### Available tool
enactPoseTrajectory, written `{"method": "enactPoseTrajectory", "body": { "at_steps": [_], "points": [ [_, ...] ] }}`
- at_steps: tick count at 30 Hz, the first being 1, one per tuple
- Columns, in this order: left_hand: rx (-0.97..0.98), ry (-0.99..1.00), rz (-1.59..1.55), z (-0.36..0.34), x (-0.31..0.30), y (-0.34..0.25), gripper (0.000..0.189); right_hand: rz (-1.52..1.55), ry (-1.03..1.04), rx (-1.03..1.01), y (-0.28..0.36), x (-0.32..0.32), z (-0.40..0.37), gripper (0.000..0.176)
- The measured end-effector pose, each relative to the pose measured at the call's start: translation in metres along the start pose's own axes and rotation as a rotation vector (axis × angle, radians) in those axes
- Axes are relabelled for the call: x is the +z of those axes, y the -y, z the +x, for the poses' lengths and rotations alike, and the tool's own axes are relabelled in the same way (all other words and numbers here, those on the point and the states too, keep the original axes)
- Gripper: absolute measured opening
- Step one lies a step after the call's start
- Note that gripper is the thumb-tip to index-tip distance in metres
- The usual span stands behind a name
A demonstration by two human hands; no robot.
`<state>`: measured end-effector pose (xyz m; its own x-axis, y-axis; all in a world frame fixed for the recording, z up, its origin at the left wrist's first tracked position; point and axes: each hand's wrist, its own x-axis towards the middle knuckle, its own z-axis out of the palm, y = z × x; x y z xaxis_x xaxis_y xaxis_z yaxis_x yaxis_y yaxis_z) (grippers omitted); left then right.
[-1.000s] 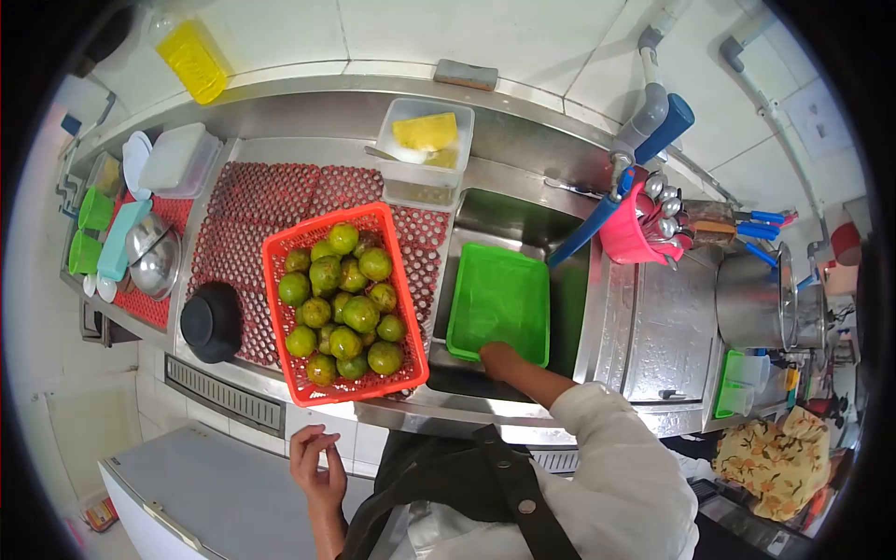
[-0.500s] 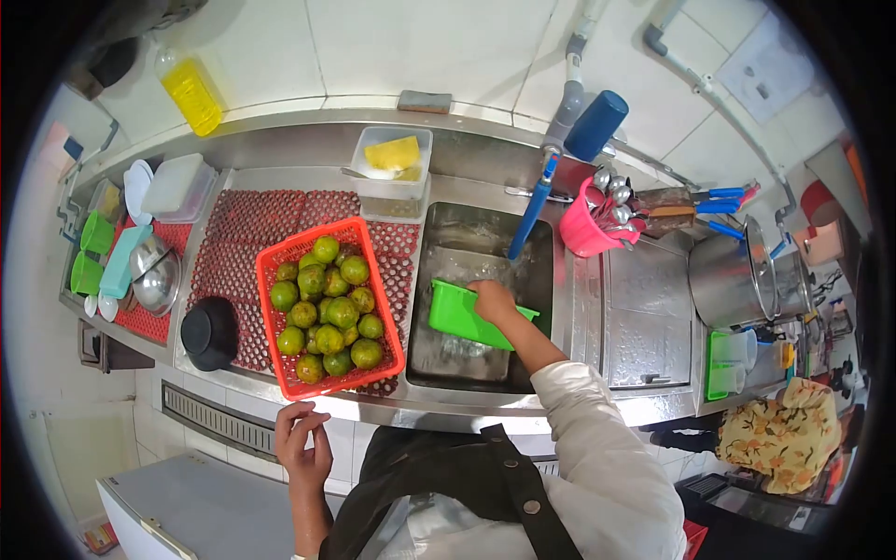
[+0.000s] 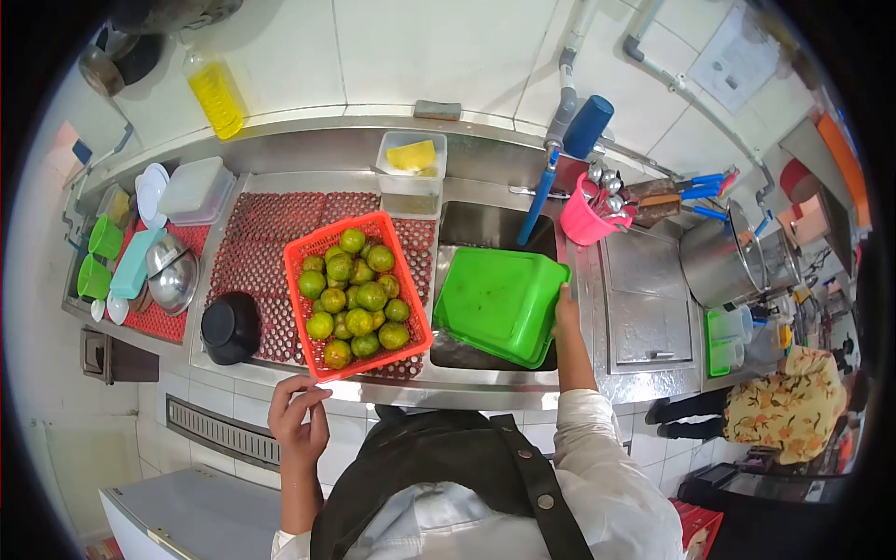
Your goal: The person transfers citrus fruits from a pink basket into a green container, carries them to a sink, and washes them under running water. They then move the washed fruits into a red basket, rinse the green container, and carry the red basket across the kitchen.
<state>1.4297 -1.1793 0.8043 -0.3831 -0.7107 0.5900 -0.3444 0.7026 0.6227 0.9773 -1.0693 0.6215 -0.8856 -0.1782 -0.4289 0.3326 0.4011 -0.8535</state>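
My right hand (image 3: 567,315) grips the right rim of a green plastic tub (image 3: 493,301). The tub is held tilted over the steel sink (image 3: 481,224), its broad flat face toward me, and covers much of the basin. Just below the lower left corner of a red-orange plastic basket (image 3: 297,294), my left hand (image 3: 299,417) has its fingers loosely bent and apart, holding nothing. Several green-yellow citrus fruits (image 3: 358,297) fill the basket, which sits on a red perforated mat (image 3: 245,266). Above the sink hangs a blue hose (image 3: 539,205) from the tap.
Left of the basket is a black bowl (image 3: 231,329). A clear container with a yellow sponge (image 3: 411,156) stands behind. To the right are a pink cup of spoons (image 3: 588,215), a metal lid (image 3: 644,303) and a large steel pot (image 3: 714,261). Another person (image 3: 784,406) stands at far right.
My right hand has moved to the tub's right rim and lifted and turned the tub, so its broad face now shows. My left hand stays near the basket's corner.
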Motion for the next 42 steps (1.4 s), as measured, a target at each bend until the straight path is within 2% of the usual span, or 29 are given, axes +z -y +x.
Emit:
{"method": "enactPoseTrajectory", "body": {
  "at_steps": [2,5,11,16,19,21,23,24,25,26,27,28,29,30,31,32,33,34,35,37,38,39,40,41,42],
  "points": [
    [0.017,0.014,-0.041,0.001,-0.003,0.002,0.023,0.225,0.040,0.101,-0.019,-0.016,0.010,0.060],
    [0.085,0.022,-0.092,0.007,-0.003,0.004,0.023,0.335,0.003,0.202,-0.023,-0.034,-0.005,0.061],
    [0.198,0.065,-0.182,0.022,0.010,0.003,0.021,0.448,-0.025,0.223,-0.038,-0.062,-0.018,0.062],
    [0.274,0.155,-0.262,0.041,0.036,-0.014,0.017,0.530,0.023,0.228,-0.013,-0.068,-0.042,0.055],
    [0.159,0.166,-0.393,0.048,0.052,-0.028,0.019,0.675,0.106,0.230,-0.001,-0.067,-0.050,0.047],
    [0.151,0.210,-0.438,0.056,0.066,-0.034,0.018,0.768,0.166,0.234,0.011,-0.059,-0.056,0.044],
    [-0.066,0.394,-0.538,0.065,0.082,-0.048,0.019,0.541,0.251,0.006,0.026,-0.046,-0.070,0.038],
    [-0.091,0.505,-0.540,0.067,0.095,-0.046,0.022,0.469,0.204,-0.115,0.049,-0.034,-0.099,0.029],
    [-0.087,0.502,-0.538,0.071,0.110,-0.049,0.022,0.330,0.201,-0.250,0.044,-0.021,-0.099,0.027],
    [-0.164,0.540,-0.534,0.074,0.129,-0.055,0.023,0.191,0.196,-0.385,0.042,-0.010,-0.100,0.025],
    [-0.243,0.579,-0.529,0.075,0.151,-0.058,0.027,-0.090,0.152,-0.656,0.040,-0.001,-0.101,0.025],
    [-0.264,0.590,-0.475,0.069,0.184,-0.047,0.032,-0.166,0.225,-0.718,0.027,0.013,-0.094,0.029],
    [-0.285,0.601,-0.419,0.063,0.220,-0.031,0.038,-0.391,0.229,-0.728,0.031,0.022,-0.108,0.028],
    [-0.402,0.677,-0.410,0.065,0.250,-0.020,0.045,-0.613,0.233,-0.730,0.035,0.030,-0.122,0.026],
    [-0.521,0.751,-0.397,0.070,0.271,-0.011,0.053,-0.603,0.239,-0.728,0.024,0.036,-0.124,0.026],
    [-0.522,0.750,-0.385,0.077,0.280,-0.006,0.053,-0.650,0.295,-0.879,0.011,0.041,-0.123,0.026],
    [-0.822,0.816,-0.345,0.082,0.286,0.001,0.055,-0.696,0.352,-1.028,-0.002,0.044,-0.121,0.026],
    [-1.126,0.872,-0.297,0.083,0.292,0.010,0.058,-0.689,0.359,-1.020,-0.009,0.040,-0.120,0.026],
    [-1.134,0.874,-0.287,0.069,0.307,0.036,0.058,-0.697,0.389,-1.058,-0.014,0.034,-0.117,0.026],
    [-0.765,0.836,-0.045,0.030,0.334,0.094,0.048,-0.698,0.429,-1.079,-0.017,0.025,-0.109,0.026],
    [-0.712,0.794,-0.054,0.033,0.322,0.073,0.036,-0.673,0.493,-1.169,-0.016,0.020,-0.107,0.025],
    [-0.723,0.806,-0.048,0.031,0.315,0.062,0.036,-0.648,0.555,-1.264,-0.013,0.013,-0.104,0.025],
    [-0.682,0.756,-0.092,0.030,0.311,0.054,0.034,-0.649,0.560,-1.258,0.003,0.004,-0.101,0.025],
    [-0.638,0.700,-0.136,0.027,0.311,0.051,0.033,-0.600,0.724,-1.053,0.031,-0.006,-0.099,0.023],
    [-0.624,0.630,-0.329,0.014,0.315,0.062,0.025,-0.543,0.879,-0.837,0.062,-0.012,-0.100,0.022]
  ]
}}
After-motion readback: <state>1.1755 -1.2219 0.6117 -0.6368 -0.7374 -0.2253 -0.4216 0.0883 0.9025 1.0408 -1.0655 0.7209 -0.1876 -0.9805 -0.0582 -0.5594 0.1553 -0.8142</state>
